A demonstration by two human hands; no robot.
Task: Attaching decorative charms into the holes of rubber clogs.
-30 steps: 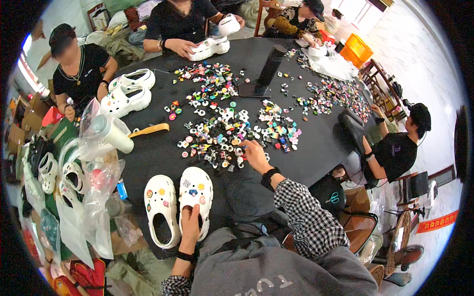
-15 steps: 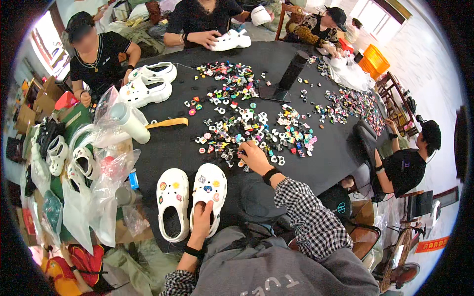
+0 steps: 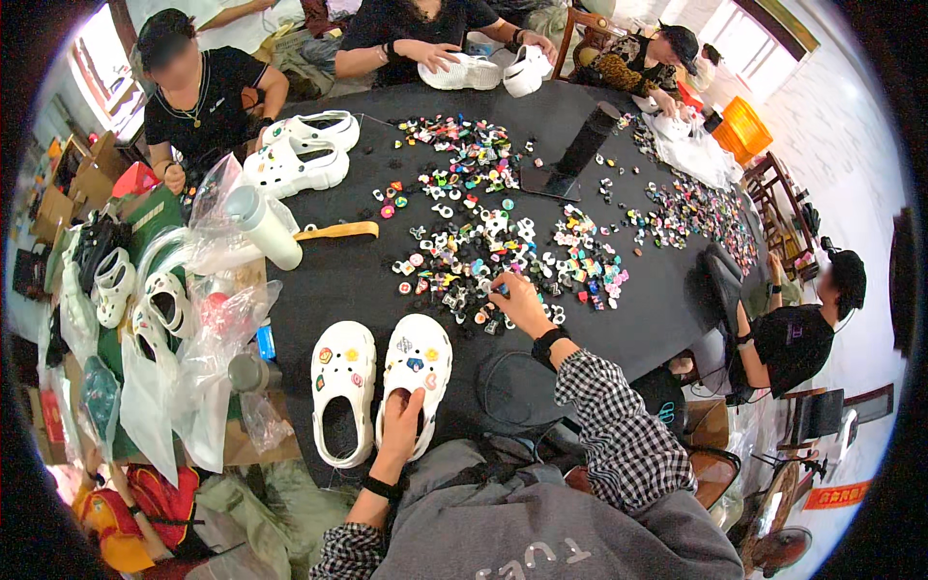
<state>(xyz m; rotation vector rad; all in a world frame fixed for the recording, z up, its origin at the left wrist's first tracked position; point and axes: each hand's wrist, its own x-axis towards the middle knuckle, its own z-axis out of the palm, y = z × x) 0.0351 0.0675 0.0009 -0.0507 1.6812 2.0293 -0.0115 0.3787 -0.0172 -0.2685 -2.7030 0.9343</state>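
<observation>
Left hand [image 3: 399,432] is laid fingers-together on the right clog [image 3: 414,375], near table edge. Right hand [image 3: 521,303] is pinched on a small charm [image 3: 502,288] at the charm pile [image 3: 483,253]. Risk: the loosely pinched charm is dropped among look-alikes; the clog, lightly held, is nudged off.

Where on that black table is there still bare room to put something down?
Bare cloth lies between the white clogs under the left hand and the white cylinder, below the tan strip. More lies right of the right hand, toward the table edge. The charm pile crowds the middle; bags crowd the left edge.
</observation>
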